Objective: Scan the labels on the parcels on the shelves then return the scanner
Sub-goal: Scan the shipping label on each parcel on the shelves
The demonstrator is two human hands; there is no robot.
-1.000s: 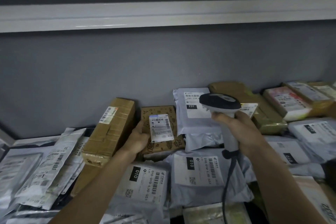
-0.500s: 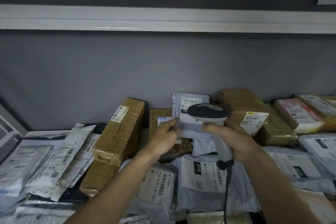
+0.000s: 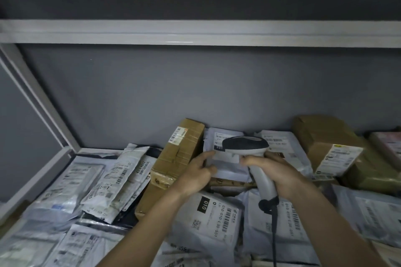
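- Head view: your right hand [image 3: 280, 176] wrapped the scanner [image 3: 249, 154] handle, its head just over the grey parcel [image 3: 225, 167] near the shelf [image 3: 65, 156] back edge; your left hand [image 3: 196, 176] pinched that parcel's left edge, label directly under the scanner.

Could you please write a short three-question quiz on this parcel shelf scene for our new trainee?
1. True or false: the right hand grips the scanner by its handle.
2. What is the left hand holding? A) the grey mailer B) the tall brown box C) the scanner cable
3. Fill in: the large number on the label of the mailer below the left wrist is ___.

Key: 1 true; 2 A; 3 010.
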